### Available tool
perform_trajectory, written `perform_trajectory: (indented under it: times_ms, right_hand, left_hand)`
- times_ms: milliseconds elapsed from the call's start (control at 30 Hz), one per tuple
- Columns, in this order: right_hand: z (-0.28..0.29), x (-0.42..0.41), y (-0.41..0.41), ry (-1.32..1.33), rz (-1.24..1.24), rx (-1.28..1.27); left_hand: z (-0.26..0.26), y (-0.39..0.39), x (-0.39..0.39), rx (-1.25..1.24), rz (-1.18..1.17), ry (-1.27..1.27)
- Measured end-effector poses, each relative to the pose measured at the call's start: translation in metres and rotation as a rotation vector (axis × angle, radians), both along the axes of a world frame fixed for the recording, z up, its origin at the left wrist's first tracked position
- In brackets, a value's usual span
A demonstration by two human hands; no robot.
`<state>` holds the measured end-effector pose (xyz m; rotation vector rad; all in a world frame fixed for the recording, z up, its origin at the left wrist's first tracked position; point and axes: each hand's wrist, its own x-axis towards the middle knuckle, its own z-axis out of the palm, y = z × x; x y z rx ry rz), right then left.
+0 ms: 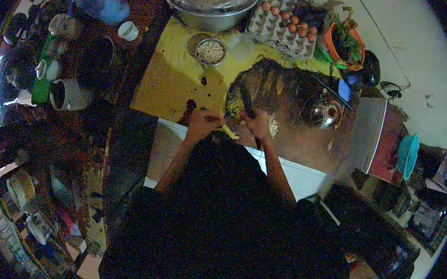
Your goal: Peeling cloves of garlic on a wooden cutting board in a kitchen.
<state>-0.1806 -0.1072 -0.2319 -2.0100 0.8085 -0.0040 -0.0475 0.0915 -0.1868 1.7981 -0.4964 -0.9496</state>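
At the table's near edge my left hand (205, 124) is beside a pale yellow stick-shaped piece of food (229, 132); the picture is too dim to tell if the fingers grip it. My right hand (257, 125) is closed on the handle of a broad dark knife (246, 98), whose blade points away from me. Just right of that hand lies a small heap of thin pale strips (273, 126). Yellowish-green bits (232, 104) lie left of the blade. Farther back stands a round metal bowl (210, 52) of chopped pale food.
A large lidded metal pot (213, 16) stands at the back, beside an egg tray (281, 26) with several brown eggs. An orange container (345, 46) holds leafy greens. A glass lid (328, 113) lies at the right. A white cup (128, 31) stands at the back left.
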Motion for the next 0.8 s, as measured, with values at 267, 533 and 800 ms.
perform_trajectory:
  times_ms: [267, 533, 800]
  right_hand:
    - [0.071, -0.03, 0.018, -0.037, -0.228, 0.411]
    - [0.031, -0.067, 0.016, -0.056, -0.239, 0.525]
    - [-0.16, -0.176, -0.037, -0.136, -0.244, -0.41]
  left_hand:
    - [-0.044, -0.056, -0.028, -0.167, -0.247, -0.215]
    - [-0.056, -0.052, -0.032, -0.195, -0.394, -0.18]
    - [-0.157, -0.061, 0.049, 0.045, -0.023, -0.393]
